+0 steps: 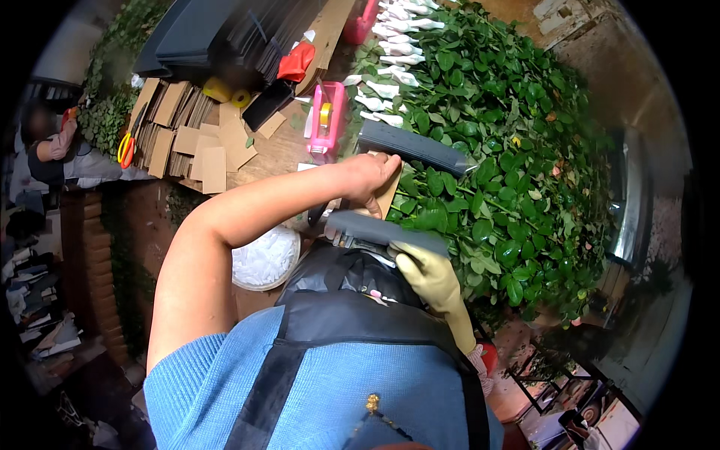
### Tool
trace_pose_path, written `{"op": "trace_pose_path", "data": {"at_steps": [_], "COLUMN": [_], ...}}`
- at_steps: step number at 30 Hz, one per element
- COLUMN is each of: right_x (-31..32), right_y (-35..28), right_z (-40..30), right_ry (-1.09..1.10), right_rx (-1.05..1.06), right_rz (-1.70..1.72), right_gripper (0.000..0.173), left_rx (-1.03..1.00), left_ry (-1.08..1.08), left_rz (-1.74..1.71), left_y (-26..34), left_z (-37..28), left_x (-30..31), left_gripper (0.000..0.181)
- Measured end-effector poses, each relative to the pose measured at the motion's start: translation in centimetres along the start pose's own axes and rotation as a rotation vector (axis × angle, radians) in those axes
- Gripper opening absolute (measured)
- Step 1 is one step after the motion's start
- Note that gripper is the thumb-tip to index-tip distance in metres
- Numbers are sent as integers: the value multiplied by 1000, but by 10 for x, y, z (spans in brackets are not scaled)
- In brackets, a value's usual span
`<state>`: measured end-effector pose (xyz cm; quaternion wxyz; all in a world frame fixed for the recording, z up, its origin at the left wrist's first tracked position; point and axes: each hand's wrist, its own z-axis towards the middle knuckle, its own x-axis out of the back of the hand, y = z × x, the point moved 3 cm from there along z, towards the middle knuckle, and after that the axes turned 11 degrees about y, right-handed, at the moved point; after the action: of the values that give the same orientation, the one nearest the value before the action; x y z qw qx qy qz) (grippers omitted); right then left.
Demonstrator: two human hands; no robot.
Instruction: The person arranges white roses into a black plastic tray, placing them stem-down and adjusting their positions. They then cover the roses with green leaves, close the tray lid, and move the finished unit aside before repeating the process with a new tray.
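My bare left hand [368, 179] presses a piece of brown cardboard [390, 194] over the ends of leafy green stems [478, 197]; what lies under the palm is hidden. Above it, a dark grey corrugated sheet [413, 147] stands on edge across the foliage. On my right hand [428, 275] is a pale yellow rubber glove, and its fingers hold a second dark grey sheet [388, 229], blurred, beside my black apron. Rows of flower heads in white netting sleeves [402, 48] lie along the far left side of the foliage.
A pink tape dispenser [326, 121], a black phone [268, 105], cardboard pieces [211, 163], orange-handled scissors [127, 147] and stacked dark sheets [197, 39] lie on the wooden table. A round tub of white paper slips [266, 257] stands by my left elbow. Another person [48, 146] is at far left.
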<state>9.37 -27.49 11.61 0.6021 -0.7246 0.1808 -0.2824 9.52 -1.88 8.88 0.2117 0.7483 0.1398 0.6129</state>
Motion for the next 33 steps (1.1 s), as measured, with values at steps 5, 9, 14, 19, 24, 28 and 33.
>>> {"op": "trace_pose_path", "data": {"at_steps": [5,9,14,19,24,28,33], "right_x": [-10,3,-4,-5,-2,12,34], "right_y": [-95,-26,16,38,-25,-93,-23], "right_z": [60,109,130,129,131,167,225], "right_ry": [247,-18,199,239,190,316,-148], "right_rx": [776,345,230,-69,-139,-74,-306], "right_rz": [-797,-907,-821,-698,-648,-404,-300], "right_gripper": [57,34,30,37,37,40,69], "left_rx": [13,29,-62,-513,-532,-442,-437], "left_ry": [21,-50,24,461,472,423,535], "left_rz": [-3,-9,-104,180,353,163,224], "left_y": [-5,-3,-16,24,1,1,9], "left_z": [2,15,7,-80,-90,-87,-83], "left_x": [-7,2,16,-15,-45,-35,-40], "left_gripper": [84,61,46,53,58,58,54]}}
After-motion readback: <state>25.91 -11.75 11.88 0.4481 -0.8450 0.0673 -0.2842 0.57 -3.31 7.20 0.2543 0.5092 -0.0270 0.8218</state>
